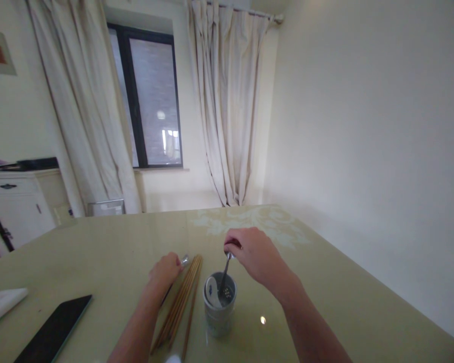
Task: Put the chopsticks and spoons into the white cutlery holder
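Note:
My right hand (251,254) is closed on the top end of a metal spoon (224,275), whose lower part stands inside a grey cylindrical utensil holder (220,320). A white ceramic spoon (212,291) with a blue mark leans in the same holder, and holes show in its bottom. To the left, my left hand (165,271) is closed on a slim utensil with a shiny rounded end (184,260), seemingly a spoon, lying low over the table. Just right of that hand lies a bundle of wooden chopsticks (181,302), with one chopstick apart from the others.
The pale green table (109,247) has a leaf pattern at its far corner. A dark flat phone-like slab (55,327) and a white object (2,305) lie at left. A white item (173,359) shows at the bottom edge. A wall (382,151) borders the table's right side.

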The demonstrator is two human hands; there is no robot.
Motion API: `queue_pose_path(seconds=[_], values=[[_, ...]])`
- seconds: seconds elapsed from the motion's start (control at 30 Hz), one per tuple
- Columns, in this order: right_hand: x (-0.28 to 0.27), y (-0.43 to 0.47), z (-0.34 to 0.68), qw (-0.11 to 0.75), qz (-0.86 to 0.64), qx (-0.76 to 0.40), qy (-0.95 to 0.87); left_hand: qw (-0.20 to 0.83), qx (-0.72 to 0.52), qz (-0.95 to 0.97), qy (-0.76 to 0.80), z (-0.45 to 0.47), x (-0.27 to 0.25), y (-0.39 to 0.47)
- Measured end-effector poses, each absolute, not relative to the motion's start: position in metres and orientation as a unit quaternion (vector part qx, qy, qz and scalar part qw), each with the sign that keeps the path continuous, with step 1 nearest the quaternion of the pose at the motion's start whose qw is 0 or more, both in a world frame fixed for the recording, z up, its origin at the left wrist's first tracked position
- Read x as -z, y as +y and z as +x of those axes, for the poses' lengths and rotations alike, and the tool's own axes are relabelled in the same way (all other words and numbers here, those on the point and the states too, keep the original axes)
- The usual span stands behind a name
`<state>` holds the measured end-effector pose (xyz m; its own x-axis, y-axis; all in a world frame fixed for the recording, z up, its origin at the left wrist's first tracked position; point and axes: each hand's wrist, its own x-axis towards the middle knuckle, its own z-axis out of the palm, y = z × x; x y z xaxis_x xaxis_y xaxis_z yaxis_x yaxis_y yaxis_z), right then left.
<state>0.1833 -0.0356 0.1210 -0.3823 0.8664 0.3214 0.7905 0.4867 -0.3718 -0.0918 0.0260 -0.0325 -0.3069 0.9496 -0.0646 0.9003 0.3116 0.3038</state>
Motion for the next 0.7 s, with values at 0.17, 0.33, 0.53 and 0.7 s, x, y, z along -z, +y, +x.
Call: queue_pose_path(seconds=[0.17,0.33,0.53,0.7], values=[[-0.135,-0.044,0.192,0.422,-0.435,-0.061,-0.793,0.120,-0.163,0.610,0.766,-0.081,-0.007,0.023],[-0.129,-0.046,0.179,0.519,-0.372,-0.085,-0.765,0.273,-0.444,0.707,0.478,-0.038,-0.083,-0.015],[-0.120,-0.039,0.168,0.506,-0.393,-0.136,-0.756,0.270,-0.438,0.735,0.441,-0.022,-0.101,-0.031],[-0.108,-0.034,0.173,0.323,-0.424,-0.129,-0.836,0.202,-0.311,0.619,0.692,-0.085,-0.038,0.017]])
